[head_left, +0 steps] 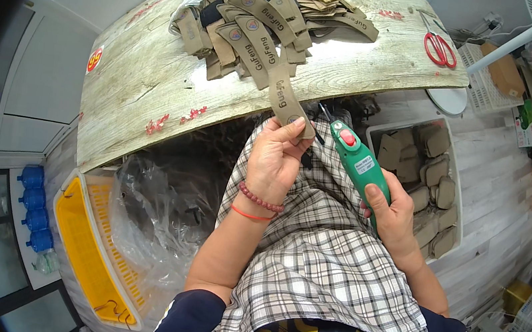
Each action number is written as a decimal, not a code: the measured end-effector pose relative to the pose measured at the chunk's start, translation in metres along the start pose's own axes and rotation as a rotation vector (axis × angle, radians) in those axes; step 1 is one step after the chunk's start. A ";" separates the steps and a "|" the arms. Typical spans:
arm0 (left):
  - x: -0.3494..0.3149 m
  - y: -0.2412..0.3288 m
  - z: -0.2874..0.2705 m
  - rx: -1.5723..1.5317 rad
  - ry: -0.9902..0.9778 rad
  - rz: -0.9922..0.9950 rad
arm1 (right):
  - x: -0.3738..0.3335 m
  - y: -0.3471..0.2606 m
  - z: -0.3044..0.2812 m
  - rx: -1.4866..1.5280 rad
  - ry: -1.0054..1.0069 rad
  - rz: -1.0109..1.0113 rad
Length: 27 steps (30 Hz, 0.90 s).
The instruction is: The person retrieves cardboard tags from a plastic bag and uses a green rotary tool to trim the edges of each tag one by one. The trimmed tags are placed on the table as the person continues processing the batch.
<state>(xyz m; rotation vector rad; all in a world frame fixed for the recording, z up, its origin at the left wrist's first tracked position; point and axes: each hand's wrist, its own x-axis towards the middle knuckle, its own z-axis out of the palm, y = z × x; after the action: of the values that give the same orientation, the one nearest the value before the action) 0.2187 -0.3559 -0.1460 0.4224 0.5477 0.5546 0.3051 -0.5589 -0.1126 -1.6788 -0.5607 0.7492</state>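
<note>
My left hand [277, 154] pinches the lower end of a khaki fabric strap piece [282, 94], curved, with dark lettering and a round emblem partly under my fingers. Its upper end reaches over the table's near edge toward a pile of similar strap pieces [255, 44]. In my right hand [394, 210] is a green handheld power tool [360, 162] with a red button and a thin metal tip. That tip points up and left, close to the strap piece; whether they touch I cannot tell.
Red-handled scissors [439, 49] lie on the wooden table [137, 75] at the right. Below, a white bin [455, 184] holds several khaki pieces. A yellow basket [91, 244] stands at left beside a clear plastic bag [159, 212]. Plaid cloth [320, 267] covers my lap.
</note>
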 end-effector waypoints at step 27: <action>0.003 0.007 0.007 0.303 0.114 0.369 | 0.006 0.002 0.008 -0.068 -0.086 -0.046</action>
<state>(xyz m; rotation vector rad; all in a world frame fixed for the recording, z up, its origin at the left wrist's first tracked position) 0.2224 -0.3501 -0.1385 0.7931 0.6713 0.8575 0.3031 -0.5497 -0.1162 -1.6968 -0.6896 0.7799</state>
